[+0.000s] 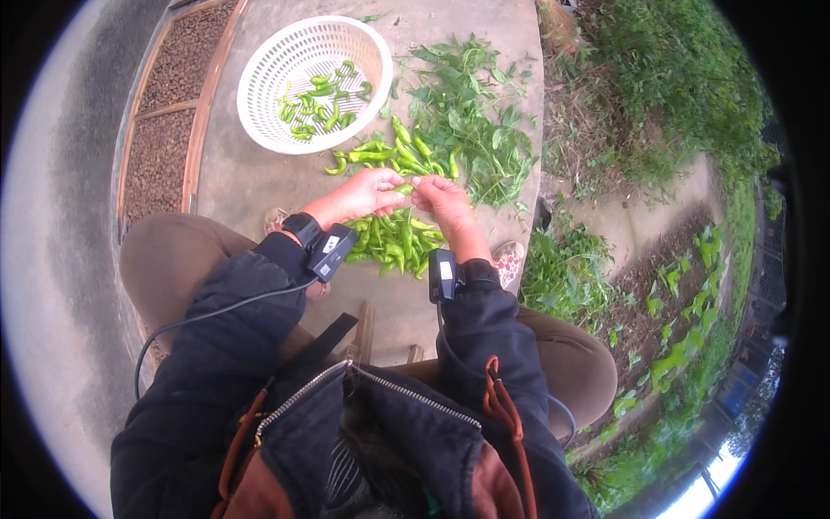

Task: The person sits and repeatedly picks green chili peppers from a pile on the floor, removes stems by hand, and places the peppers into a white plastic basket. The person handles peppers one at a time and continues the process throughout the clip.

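Between my hands, a green chili pepper (404, 189) is pinched at both ends, partly covered by fingers. My left hand (368, 193) grips its left end, and my right hand (441, 198) has thumb and fingertips at its other end. Just below my hands lies a heap of green peppers (395, 243) on the concrete. Above them is a looser group of peppers (412, 150). A white perforated plastic basket (258, 117) at the upper left holds several small curled peppers (322, 97). Right of it, leafy pepper stalks (470, 120) are spread out.
Wooden-framed trays (202, 110) of small brown pieces lie at the left. A wooden stool's legs (365, 334) show below the heap. My patterned shoes (509, 259) flank the heap. At the right, the concrete's edge meets soil and a planted garden bed (674, 285).
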A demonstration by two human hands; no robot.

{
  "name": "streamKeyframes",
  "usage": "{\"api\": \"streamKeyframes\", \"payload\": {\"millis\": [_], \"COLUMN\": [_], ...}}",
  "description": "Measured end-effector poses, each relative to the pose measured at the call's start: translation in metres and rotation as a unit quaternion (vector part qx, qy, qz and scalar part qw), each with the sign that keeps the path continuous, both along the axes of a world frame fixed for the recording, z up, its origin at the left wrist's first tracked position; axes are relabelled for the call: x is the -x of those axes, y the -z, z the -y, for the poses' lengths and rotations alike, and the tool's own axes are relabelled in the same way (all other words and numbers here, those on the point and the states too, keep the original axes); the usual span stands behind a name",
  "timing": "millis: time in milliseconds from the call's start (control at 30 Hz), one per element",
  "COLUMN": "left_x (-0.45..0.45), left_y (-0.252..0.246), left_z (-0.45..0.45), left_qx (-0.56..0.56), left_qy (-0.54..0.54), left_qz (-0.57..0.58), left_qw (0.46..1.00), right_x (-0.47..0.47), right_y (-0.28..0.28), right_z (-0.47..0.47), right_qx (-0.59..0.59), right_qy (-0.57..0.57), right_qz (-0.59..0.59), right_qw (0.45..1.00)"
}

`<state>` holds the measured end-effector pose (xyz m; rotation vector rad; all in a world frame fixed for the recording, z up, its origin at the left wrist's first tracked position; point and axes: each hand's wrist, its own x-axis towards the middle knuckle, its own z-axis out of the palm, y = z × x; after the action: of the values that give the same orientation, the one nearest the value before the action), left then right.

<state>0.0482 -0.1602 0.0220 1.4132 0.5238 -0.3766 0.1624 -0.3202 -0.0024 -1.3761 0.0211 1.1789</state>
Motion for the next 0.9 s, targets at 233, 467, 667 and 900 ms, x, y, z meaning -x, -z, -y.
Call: {"api": "streamKeyframes", "payload": {"millis": [233, 467, 667, 900], "left_x": [-0.01, -0.005, 0.003, 0.006], "left_y": [-0.013, -0.009, 0.011, 0.029], "left_z": [-0.016, -0.075, -0.05, -0.035], "left_qx": [0.167, 0.145, 0.109, 0.088], "left_qy": [-0.229, -0.484, -0.352, -0.281], "left_qz": [-0.032, 0.045, -0.04, -0.1], "left_qw": [0.958, 0.862, 0.929, 0.95], "right_x": [-0.012, 0.016, 0.031, 0.03], "right_y": [0.055, 0.118, 0.126, 0.121], "right_z": [0.036, 0.074, 0.035, 0.038], "right_qx": [0.122, 0.392, 0.354, 0.382], "right_qy": [0.128, -0.09, -0.174, -0.144], "right_qz": [-0.037, 0.395, 0.433, 0.453], "right_qw": [0.984, 0.826, 0.81, 0.792]}}
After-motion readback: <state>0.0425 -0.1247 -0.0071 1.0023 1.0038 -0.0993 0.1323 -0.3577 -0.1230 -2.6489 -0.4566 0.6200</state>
